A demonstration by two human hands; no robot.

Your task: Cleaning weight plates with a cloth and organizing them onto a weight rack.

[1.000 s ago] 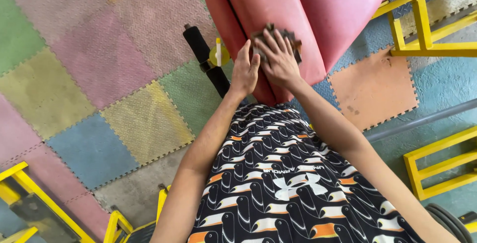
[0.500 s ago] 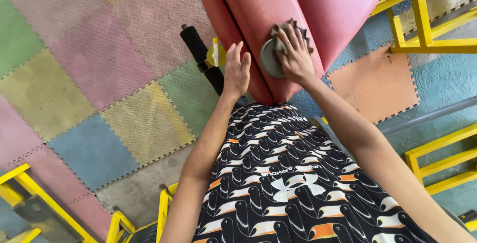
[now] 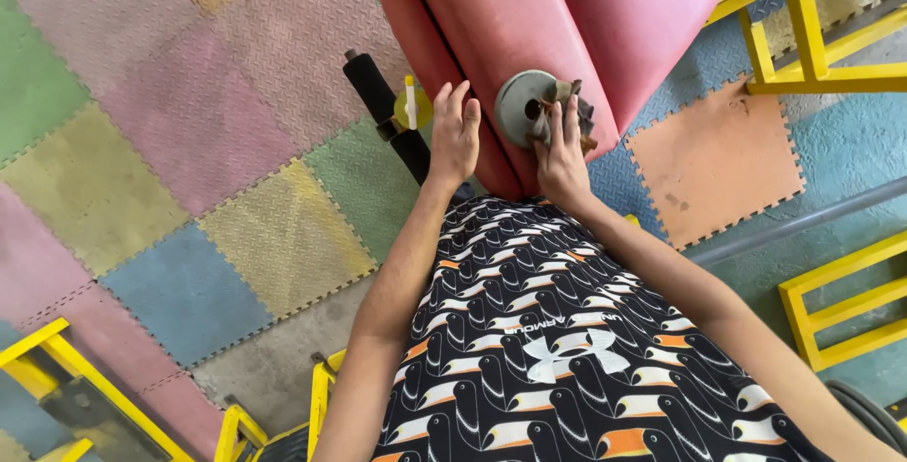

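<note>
Cloth [image 3: 574, 114] under my right hand [image 3: 560, 155], fingers closed on it, should press flat against the grey disc [image 3: 522, 103]; my left hand [image 3: 454, 136], open and empty, braces the red pad [image 3: 491, 27].

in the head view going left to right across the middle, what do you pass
coloured foam floor tiles → black foam roller → left hand → grey disc → right hand → orange floor tile → yellow metal frame

Black shirt [image 3: 529, 330] printed with orange-billed toucans, bare arms.

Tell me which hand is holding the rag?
The right hand. It presses a dark rag by the grey disc on the red pad; the left hand is bare.
</note>
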